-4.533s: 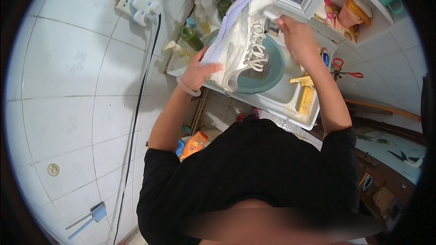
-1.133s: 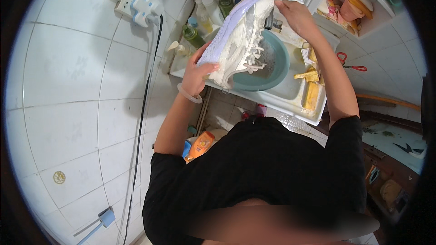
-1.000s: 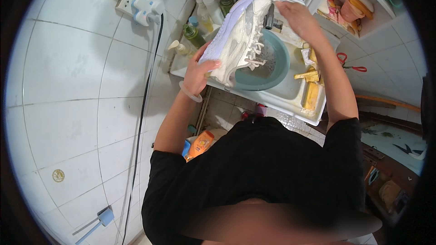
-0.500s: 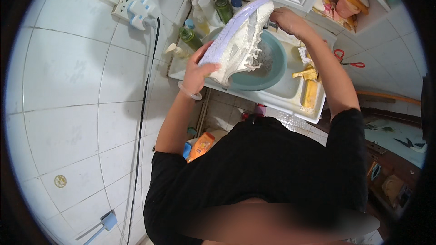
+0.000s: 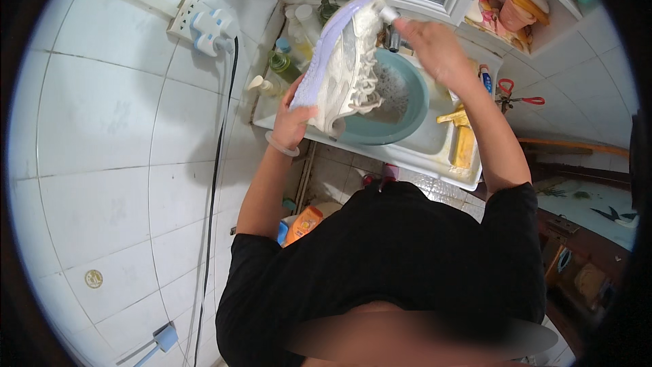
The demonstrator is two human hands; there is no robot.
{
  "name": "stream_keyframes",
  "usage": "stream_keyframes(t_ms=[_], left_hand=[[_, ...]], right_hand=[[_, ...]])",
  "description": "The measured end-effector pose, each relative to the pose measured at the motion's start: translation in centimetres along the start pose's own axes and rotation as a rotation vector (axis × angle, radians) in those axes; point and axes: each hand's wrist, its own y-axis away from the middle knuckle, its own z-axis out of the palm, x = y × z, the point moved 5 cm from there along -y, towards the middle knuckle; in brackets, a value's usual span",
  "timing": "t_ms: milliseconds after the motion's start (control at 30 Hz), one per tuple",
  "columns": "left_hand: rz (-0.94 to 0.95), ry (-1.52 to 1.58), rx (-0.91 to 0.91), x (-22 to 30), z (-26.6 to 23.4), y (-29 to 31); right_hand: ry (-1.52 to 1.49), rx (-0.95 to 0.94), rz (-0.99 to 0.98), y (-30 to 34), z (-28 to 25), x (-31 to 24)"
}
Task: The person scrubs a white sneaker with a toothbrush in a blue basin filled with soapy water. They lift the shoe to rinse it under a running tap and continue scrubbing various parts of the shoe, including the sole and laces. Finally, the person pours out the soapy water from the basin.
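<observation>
My left hand grips a white sneaker with a lilac sole by its heel end. The sneaker is tilted on its side above the sink, toe pointing away, its wet laces hanging to the right. Up at the toe, my right hand is closed round a small white brush-like tool, which touches the shoe; blur hides its exact kind. Under the shoe stands a green basin of sudsy water, partly covered by the sneaker.
The basin sits in a white sink. Bottles crowd its left back corner beside the tiled wall. At right lie a yellow soap bar and red-handled scissors. A black cord hangs from the plugged-in socket.
The sneaker has swung more upright and shifted slightly left. My right hand has come into fuller view at the toe, showing the white tool it holds.
</observation>
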Motion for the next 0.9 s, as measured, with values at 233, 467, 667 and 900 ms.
stream_keyframes(t_ms=[233, 467, 667, 900], left_hand=[[0.062, -0.073, -0.027, 0.8, 0.7, -0.5], [0.209, -0.342, -0.014, 2.2, 1.1, -0.6], [0.389, -0.654, -0.049, 3.3, -0.1, -0.5], [0.373, -0.578, -0.019, 2.8, -0.7, -0.7]], right_hand=[[0.000, 0.027, -0.026, -0.4, -0.7, -0.7], [-0.317, -0.067, 0.054, -0.6, 0.3, -0.3], [-0.377, -0.098, 0.172, -1.8, -0.5, 1.3], [-0.399, -0.193, 0.170, -1.5, 0.2, 0.4]])
